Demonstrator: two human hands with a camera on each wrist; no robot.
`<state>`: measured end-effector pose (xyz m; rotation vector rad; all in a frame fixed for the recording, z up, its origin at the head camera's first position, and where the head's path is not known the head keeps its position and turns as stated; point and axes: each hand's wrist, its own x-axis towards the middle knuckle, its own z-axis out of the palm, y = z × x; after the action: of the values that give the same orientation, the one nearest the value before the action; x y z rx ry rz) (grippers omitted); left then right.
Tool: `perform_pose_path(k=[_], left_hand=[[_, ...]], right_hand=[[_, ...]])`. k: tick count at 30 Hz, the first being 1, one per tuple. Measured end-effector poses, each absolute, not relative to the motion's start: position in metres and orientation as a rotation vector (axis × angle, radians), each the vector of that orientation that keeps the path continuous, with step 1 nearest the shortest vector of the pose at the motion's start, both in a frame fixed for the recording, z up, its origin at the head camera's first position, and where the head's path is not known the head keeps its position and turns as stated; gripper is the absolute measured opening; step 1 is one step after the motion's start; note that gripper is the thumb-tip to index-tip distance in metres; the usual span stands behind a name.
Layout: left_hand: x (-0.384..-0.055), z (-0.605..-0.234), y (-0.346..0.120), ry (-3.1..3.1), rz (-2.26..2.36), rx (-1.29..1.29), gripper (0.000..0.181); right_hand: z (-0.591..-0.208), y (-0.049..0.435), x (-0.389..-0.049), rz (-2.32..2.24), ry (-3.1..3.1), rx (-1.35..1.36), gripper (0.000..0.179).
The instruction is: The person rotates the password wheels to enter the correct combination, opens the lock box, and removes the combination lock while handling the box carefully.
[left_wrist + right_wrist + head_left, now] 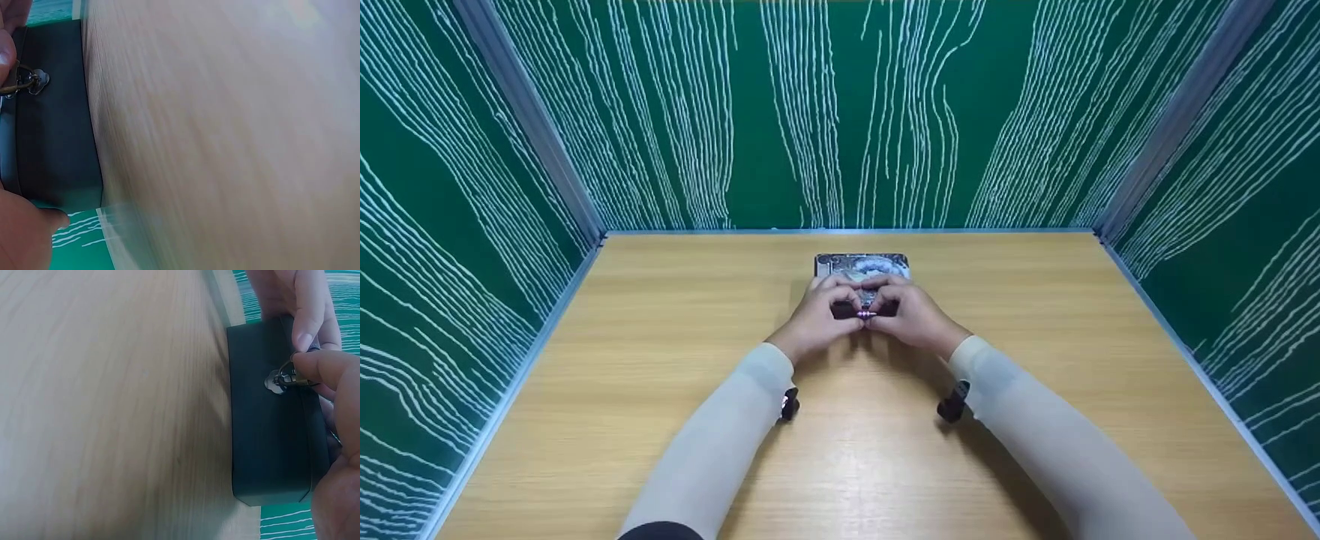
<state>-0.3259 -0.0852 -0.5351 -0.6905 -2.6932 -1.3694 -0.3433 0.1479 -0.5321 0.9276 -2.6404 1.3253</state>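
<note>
A small black box (270, 439) with a patterned lid (877, 266) stands on the table, its dark front facing me. On the front is a silvery clasp (274, 381) with a metal loop through it. A small barrel-shaped padlock (301, 381) hangs from that loop, purplish in the head view. My left hand (819, 315) and right hand (913, 315) meet at the middle of the box, both pinching the padlock between thumb and fingers. Their index fingers lie over the lid. The fingers partly hide the padlock.
The wooden table (855, 450) is bordered by green walls (885, 150) with white wavy lines. Blue-grey strips run along the table's edges. A small black device (952, 403) sits at my right wrist and another black device (790, 404) at my left.
</note>
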Motion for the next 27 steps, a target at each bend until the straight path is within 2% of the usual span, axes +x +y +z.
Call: perform_pose_path(k=[27], left_hand=[[-0.3270,-0.5366,-0.0860,-2.685,-1.340,-0.735,0.016]], right_hand=[[-0.5335,0.1506,-0.3455,1.235,-2.644,0.971,0.013]])
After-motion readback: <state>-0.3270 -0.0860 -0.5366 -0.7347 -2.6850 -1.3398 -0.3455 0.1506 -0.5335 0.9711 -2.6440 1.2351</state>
